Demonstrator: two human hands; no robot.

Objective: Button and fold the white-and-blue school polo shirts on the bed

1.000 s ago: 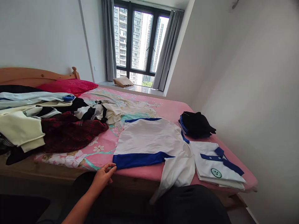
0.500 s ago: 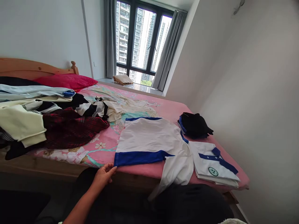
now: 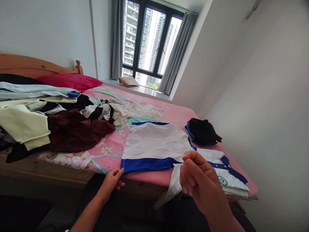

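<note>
A white long-sleeved shirt (image 3: 154, 141) with blue side panels lies spread on the bed, one sleeve hanging over the near edge. At its near left corner, my left hand (image 3: 109, 185) pinches the blue edge between thumb and fingers. My right hand (image 3: 201, 185) is raised in front of the shirt's right part, fingers curled in and nothing visible in them. It hides part of the sleeve and of a folded white polo shirt (image 3: 235, 177) with a navy collar and a green round badge.
Folded dark clothes (image 3: 205, 132) are stacked behind the polo shirt. Loose clothes, among them a red plaid garment (image 3: 79, 133) and a cream one (image 3: 24, 125), are heaped at left on the pink bed (image 3: 106, 159). A red pillow (image 3: 72, 81) lies by the wooden headboard (image 3: 31, 66).
My right hand has come into view from below and risen in front of the shirt. My left hand still pinches the corner. The view has shifted slightly.
</note>
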